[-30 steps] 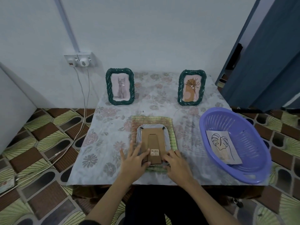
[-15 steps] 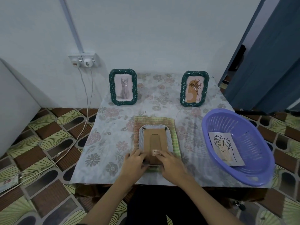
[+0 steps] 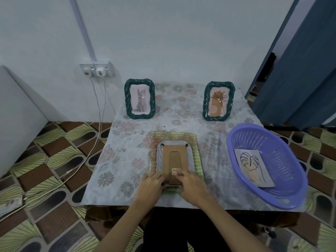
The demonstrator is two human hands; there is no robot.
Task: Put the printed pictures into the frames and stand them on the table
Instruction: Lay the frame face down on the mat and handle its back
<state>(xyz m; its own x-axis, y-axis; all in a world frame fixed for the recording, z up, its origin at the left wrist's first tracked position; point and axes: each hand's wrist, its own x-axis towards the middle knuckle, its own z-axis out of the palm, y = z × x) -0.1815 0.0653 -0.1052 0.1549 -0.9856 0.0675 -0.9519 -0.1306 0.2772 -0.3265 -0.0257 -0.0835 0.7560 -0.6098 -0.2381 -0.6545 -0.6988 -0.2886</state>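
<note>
Cloth-covered table (image 3: 127, 160): 2 standing green frames (image 3: 139, 99), green mat (image 3: 194, 142), purple basket (image 3: 283, 179).

Face-down frame (image 3: 175, 161), two upright green frames (image 3: 139, 99) (image 3: 218, 101), leaf print (image 3: 253, 167), seemingly loose

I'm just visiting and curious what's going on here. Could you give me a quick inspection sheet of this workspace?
Surface: table under a floral cloth; green checked mat in the middle.
Job's things: cat picture frame and flower picture frame standing at the back; white frame face down on the mat, cardboard back up; leaf print in the purple basket.
Clutter: nothing seen.
Hands: left hand and right hand at the white frame's near edge, fingers on it.
Cables: two white cables run from the wall socket to the floor.
Surroundings: pale wall, patterned floor, blue door at right.
</note>
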